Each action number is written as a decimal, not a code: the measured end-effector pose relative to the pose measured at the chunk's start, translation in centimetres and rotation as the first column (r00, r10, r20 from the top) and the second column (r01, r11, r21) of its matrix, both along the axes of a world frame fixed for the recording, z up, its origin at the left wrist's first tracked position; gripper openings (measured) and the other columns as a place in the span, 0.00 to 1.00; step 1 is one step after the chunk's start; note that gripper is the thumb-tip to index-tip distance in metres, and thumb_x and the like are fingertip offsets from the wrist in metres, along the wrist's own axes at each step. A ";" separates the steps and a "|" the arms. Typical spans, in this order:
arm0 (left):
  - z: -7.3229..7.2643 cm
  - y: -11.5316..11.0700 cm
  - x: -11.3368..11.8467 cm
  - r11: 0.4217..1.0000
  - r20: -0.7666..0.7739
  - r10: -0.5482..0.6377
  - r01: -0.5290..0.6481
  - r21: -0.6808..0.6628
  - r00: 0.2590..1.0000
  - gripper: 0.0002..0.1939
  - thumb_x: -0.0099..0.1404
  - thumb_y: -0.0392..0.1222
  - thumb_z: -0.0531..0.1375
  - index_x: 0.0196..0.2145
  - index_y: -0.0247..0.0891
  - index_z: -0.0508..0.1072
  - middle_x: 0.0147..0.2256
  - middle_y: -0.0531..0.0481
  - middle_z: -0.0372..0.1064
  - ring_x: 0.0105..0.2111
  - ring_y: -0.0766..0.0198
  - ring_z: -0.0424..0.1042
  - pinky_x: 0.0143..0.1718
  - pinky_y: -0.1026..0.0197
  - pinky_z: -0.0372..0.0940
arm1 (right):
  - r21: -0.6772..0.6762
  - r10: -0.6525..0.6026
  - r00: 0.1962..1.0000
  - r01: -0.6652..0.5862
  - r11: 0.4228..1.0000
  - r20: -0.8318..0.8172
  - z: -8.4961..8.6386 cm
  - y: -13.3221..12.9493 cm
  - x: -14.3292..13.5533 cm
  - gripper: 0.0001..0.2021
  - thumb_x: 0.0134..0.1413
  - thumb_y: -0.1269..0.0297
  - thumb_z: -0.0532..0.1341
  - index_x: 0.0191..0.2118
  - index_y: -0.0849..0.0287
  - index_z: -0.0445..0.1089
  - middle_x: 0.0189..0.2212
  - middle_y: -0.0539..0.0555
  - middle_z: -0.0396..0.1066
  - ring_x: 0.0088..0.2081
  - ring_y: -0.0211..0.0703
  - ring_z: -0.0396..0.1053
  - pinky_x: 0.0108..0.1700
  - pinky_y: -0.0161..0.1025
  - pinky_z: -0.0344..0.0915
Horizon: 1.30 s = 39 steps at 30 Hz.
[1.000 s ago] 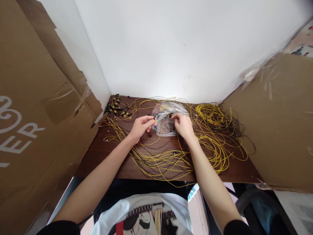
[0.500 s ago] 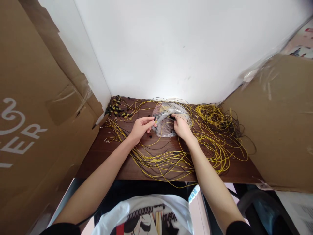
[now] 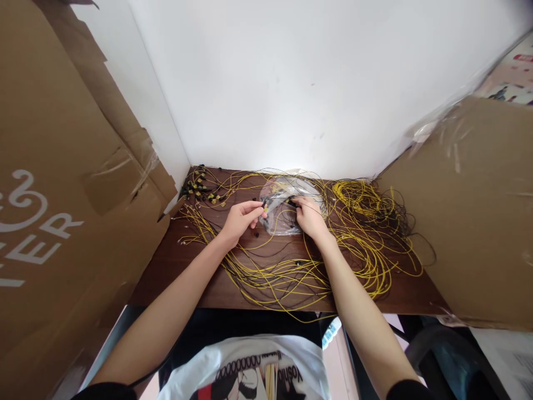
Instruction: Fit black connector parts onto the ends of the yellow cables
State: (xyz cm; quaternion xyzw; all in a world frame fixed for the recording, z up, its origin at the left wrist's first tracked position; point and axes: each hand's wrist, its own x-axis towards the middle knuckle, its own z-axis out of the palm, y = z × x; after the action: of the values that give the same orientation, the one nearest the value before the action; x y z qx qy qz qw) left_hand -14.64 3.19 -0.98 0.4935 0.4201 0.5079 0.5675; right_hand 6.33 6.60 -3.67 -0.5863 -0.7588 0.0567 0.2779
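Observation:
Between thumb and fingers, my left hand [image 3: 241, 221] pinches a small black and yellow connector [image 3: 265, 205] at the left edge of a clear plastic bag [image 3: 277, 225]. My right hand [image 3: 310, 216] reaches over the bag's right part, its fingers bent among small black parts [image 3: 292, 201]; whether it grips one of them is hidden. Small black and yellow pieces show through the plastic. Yellow and black wires [image 3: 283, 275] run in a loose bundle across the brown table in front of the hands.
Wires with black and yellow connectors [image 3: 200, 186] lie at the back left. A tangled coil of yellow wire [image 3: 362, 200] sits at the back right. Cardboard sheets [image 3: 466, 222] wall both sides, and a white wall [image 3: 266, 89] stands behind the brown table [image 3: 166, 272].
The view has shifted very slightly. Both hands keep nearly the same place at the bag, with the left still pinching the connector.

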 end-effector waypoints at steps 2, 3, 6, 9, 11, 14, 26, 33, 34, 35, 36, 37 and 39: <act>0.0 0.0 0.0 1.000 -0.005 -0.001 0.001 0.000 1.000 0.19 0.50 0.45 0.65 0.36 0.29 0.73 0.26 0.47 0.72 0.19 0.74 0.57 0.20 0.67 0.53 | 0.021 0.013 1.000 -0.013 1.000 -0.004 -0.1 0.1 0.1 0.17 0.50 0.79 0.49 0.42 0.64 0.72 0.42 0.60 0.71 0.46 0.48 0.66 0.52 0.44 0.62; 0.0 0.0 0.0 1.000 -0.006 -0.002 0.002 0.000 1.000 0.19 0.50 0.45 0.65 0.36 0.29 0.73 0.26 0.47 0.72 0.19 0.74 0.57 0.20 0.67 0.53 | 0.031 0.019 1.000 -0.019 0.999 -0.005 -0.1 0.2 0.2 0.17 0.51 0.78 0.49 0.41 0.63 0.72 0.42 0.59 0.72 0.46 0.48 0.66 0.51 0.44 0.62; 0.0 0.0 0.0 1.000 -0.005 0.000 0.000 -0.001 1.000 0.19 0.50 0.45 0.65 0.36 0.29 0.73 0.26 0.47 0.72 0.19 0.74 0.57 0.20 0.67 0.53 | 0.038 0.021 1.000 -0.021 0.999 -0.001 0.0 0.1 0.1 0.16 0.53 0.77 0.50 0.39 0.62 0.73 0.40 0.59 0.72 0.45 0.48 0.67 0.50 0.44 0.62; -0.1 0.0 0.0 1.000 -0.012 0.005 -0.005 0.000 1.000 0.18 0.50 0.45 0.65 0.36 0.29 0.73 0.26 0.47 0.72 0.19 0.74 0.57 0.20 0.67 0.53 | 0.019 0.003 1.000 -0.003 1.000 0.020 0.3 -0.2 -0.2 0.15 0.52 0.76 0.52 0.40 0.62 0.73 0.40 0.58 0.72 0.44 0.48 0.66 0.50 0.44 0.62; -0.1 0.1 0.0 1.000 -0.011 0.003 -0.003 -0.006 1.000 0.18 0.50 0.45 0.65 0.36 0.29 0.73 0.26 0.47 0.72 0.19 0.74 0.57 0.20 0.67 0.53 | 0.007 -0.003 1.000 0.003 1.000 0.030 0.6 -0.4 -0.5 0.14 0.51 0.76 0.53 0.39 0.61 0.73 0.39 0.57 0.72 0.44 0.48 0.67 0.49 0.44 0.61; -0.1 0.2 -0.1 1.000 -0.004 -0.013 0.013 -0.024 1.000 0.17 0.50 0.44 0.65 0.36 0.30 0.73 0.24 0.49 0.70 0.18 0.74 0.58 0.20 0.67 0.54 | 0.002 0.001 1.000 -0.001 1.000 0.018 1.0 -0.8 -0.9 0.12 0.50 0.75 0.54 0.36 0.58 0.73 0.37 0.55 0.73 0.42 0.47 0.68 0.48 0.43 0.62; -0.2 0.2 -0.2 0.999 -0.008 -0.023 0.023 -0.047 1.000 0.16 0.51 0.43 0.64 0.35 0.30 0.73 0.22 0.52 0.67 0.19 0.74 0.58 0.20 0.68 0.54 | -0.039 0.034 0.969 -0.045 0.998 -0.247 2.0 -1.4 -1.8 0.10 0.47 0.73 0.58 0.35 0.58 0.75 0.35 0.51 0.76 0.38 0.42 0.72 0.45 0.39 0.65; -0.1 0.2 -0.1 0.999 -0.010 -0.031 0.030 -0.039 0.999 0.15 0.51 0.43 0.64 0.35 0.31 0.73 0.23 0.52 0.67 0.18 0.74 0.58 0.20 0.68 0.54 | -0.045 0.058 0.977 -0.069 0.997 -0.203 2.0 -1.6 -2.1 0.10 0.46 0.73 0.59 0.34 0.57 0.75 0.33 0.51 0.77 0.34 0.43 0.72 0.42 0.39 0.66; -0.1 0.2 -0.1 0.999 -0.010 -0.030 0.030 -0.039 0.999 0.15 0.51 0.43 0.64 0.35 0.31 0.73 0.22 0.52 0.67 0.18 0.74 0.58 0.20 0.68 0.54 | -0.051 0.056 0.980 -0.067 0.996 -0.190 2.0 -1.6 -2.1 0.10 0.47 0.73 0.59 0.33 0.57 0.75 0.33 0.51 0.77 0.33 0.43 0.72 0.41 0.39 0.66; -0.1 0.2 -0.1 0.999 -0.010 -0.030 0.029 -0.040 1.000 0.15 0.51 0.43 0.64 0.34 0.31 0.73 0.22 0.52 0.67 0.18 0.74 0.58 0.20 0.68 0.54 | -0.055 0.054 0.983 -0.064 0.996 -0.177 2.0 -1.6 -2.1 0.09 0.47 0.72 0.59 0.33 0.56 0.76 0.32 0.51 0.77 0.32 0.43 0.72 0.41 0.39 0.66; -0.1 0.2 -0.1 0.999 -0.009 -0.029 0.029 -0.040 1.000 0.15 0.51 0.43 0.64 0.34 0.30 0.73 0.22 0.51 0.67 0.18 0.73 0.58 0.20 0.68 0.54 | -0.056 0.052 0.985 -0.062 0.997 -0.166 2.0 -1.6 -2.2 0.09 0.47 0.72 0.59 0.33 0.56 0.76 0.32 0.51 0.77 0.32 0.43 0.72 0.40 0.39 0.66; -0.1 0.2 -0.1 0.999 -0.009 -0.029 0.029 -0.040 1.000 0.15 0.51 0.43 0.64 0.34 0.30 0.73 0.22 0.51 0.67 0.18 0.73 0.58 0.19 0.68 0.54 | -0.055 0.052 0.986 -0.062 0.997 -0.159 2.0 -1.6 -2.2 0.09 0.47 0.71 0.59 0.33 0.56 0.76 0.32 0.51 0.77 0.32 0.43 0.72 0.40 0.39 0.66; -0.1 0.2 -0.1 0.999 -0.010 -0.031 0.031 -0.039 0.999 0.15 0.51 0.43 0.63 0.34 0.30 0.73 0.22 0.51 0.67 0.18 0.73 0.58 0.20 0.68 0.54 | -0.051 0.055 0.986 -0.064 0.997 -0.160 2.1 -1.7 -2.3 0.08 0.48 0.70 0.60 0.33 0.56 0.76 0.32 0.52 0.77 0.33 0.44 0.72 0.41 0.40 0.66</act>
State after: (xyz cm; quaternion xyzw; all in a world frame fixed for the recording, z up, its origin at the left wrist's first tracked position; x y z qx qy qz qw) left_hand -14.74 3.41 -1.04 0.4913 0.4253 0.4882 0.5826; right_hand 4.06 4.93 -1.60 -0.5645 -0.7497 0.1324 0.3189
